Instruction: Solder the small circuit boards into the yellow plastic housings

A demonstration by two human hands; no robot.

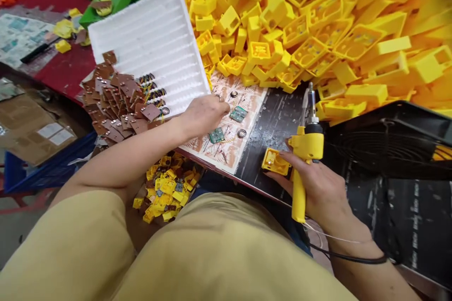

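Note:
My right hand [319, 188] is wrapped round a yellow soldering gun [298, 193], its metal tip pointing away from me. The thumb and a finger of that hand also touch a small open yellow plastic casing [275, 162] at the table's front edge. Over the patterned sheet, my left hand [205, 114] is closed, fingertips pinched; what they hold is hidden. Just right of those fingertips lies a green circuit board [238, 114], and below them another green board [216, 135]. Small round speakers [242, 133] with thin wires lie beside the boards.
A large heap of yellow casings [268, 14] fills the back right. Brown circuit boards [122, 99] are piled by a white foam tray [151, 33] at left. A black fan [391, 141] stands at right. Below the table edge sits a container of yellow parts [169, 188].

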